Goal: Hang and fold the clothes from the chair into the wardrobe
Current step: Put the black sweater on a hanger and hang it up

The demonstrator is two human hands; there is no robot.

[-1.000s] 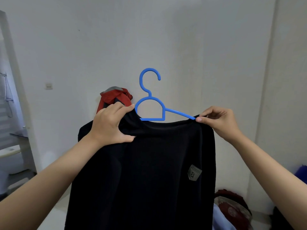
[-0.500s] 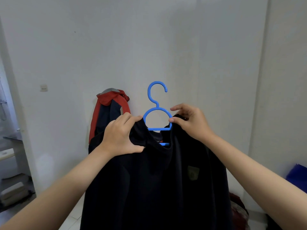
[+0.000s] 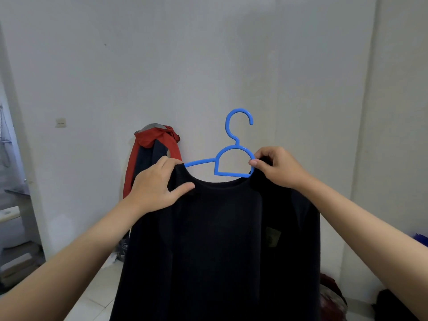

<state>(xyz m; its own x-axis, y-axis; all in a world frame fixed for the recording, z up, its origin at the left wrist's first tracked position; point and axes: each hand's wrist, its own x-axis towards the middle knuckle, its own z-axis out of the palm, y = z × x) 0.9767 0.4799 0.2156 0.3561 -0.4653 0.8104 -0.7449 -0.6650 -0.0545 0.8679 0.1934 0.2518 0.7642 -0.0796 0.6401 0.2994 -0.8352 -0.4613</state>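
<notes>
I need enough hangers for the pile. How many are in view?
1: the blue hanger, partly inside the black shirt, held up by both hands before the wall. Others may lie out of view.

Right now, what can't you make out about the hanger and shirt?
- Head view: blue hanger's right arm, hidden inside black shirt.
- Left arm's tip, covered by left hand.
- Shirt hem, cut off by bottom edge.
- Chest patch, too dark to read.
- Wardrobe, out of frame.

Both your forearms reach forward and up, your left hand [image 3: 154, 187] spread with thumb extended along dark fabric, your right hand [image 3: 279, 166] curled in a pinching grip.
</notes>
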